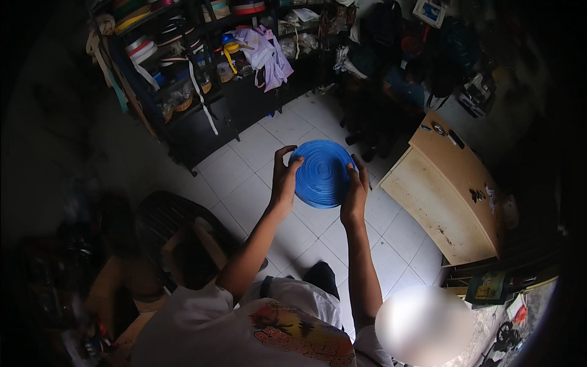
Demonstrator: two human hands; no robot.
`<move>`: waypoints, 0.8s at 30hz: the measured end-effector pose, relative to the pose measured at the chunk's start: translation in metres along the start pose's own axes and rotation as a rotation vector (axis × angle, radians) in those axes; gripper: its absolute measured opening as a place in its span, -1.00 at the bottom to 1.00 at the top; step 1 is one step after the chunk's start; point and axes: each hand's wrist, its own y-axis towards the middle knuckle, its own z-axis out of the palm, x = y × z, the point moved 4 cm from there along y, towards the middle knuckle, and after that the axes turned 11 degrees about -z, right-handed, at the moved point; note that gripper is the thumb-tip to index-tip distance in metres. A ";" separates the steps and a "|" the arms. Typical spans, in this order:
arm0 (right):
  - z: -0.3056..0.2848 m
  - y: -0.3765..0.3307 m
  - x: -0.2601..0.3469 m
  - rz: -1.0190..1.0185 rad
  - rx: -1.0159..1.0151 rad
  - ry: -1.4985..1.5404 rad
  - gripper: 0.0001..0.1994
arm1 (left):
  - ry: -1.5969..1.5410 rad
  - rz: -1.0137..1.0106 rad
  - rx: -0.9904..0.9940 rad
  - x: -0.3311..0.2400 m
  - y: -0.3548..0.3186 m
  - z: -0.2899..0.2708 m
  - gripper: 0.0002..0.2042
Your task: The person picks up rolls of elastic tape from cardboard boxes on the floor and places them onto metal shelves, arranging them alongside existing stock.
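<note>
A flat, tightly wound roll of blue webbing (323, 174) is held out in front of me above the tiled floor. My left hand (284, 182) grips its left edge, with the thumb lying on the coiled face and the fingers around the rim. On the opposite edge, my right hand (355, 191) is closed in the same way, thumb toward the face. The coil's face is turned up toward me, and its underside is hidden.
A dark shelf rack (211, 125) with webbing rolls and a lilac cloth (269, 56) stands far left. Right is a wooden desk (437, 196) with small items on top. A dark chair (160, 214) and cardboard box (128, 278) are near left. Someone in blue (406, 88) is at the back.
</note>
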 end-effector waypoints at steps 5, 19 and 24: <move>-0.027 0.127 -0.019 0.019 0.062 0.241 -0.37 | -0.112 0.062 -0.001 -0.018 0.111 0.081 -0.67; 0.063 0.447 0.002 -0.134 0.800 0.306 0.00 | -0.267 0.312 -0.356 -0.137 0.351 0.141 -0.66; 0.142 0.520 -0.043 -0.189 0.975 0.250 0.11 | -0.251 0.282 -0.546 -0.152 0.427 0.102 -0.52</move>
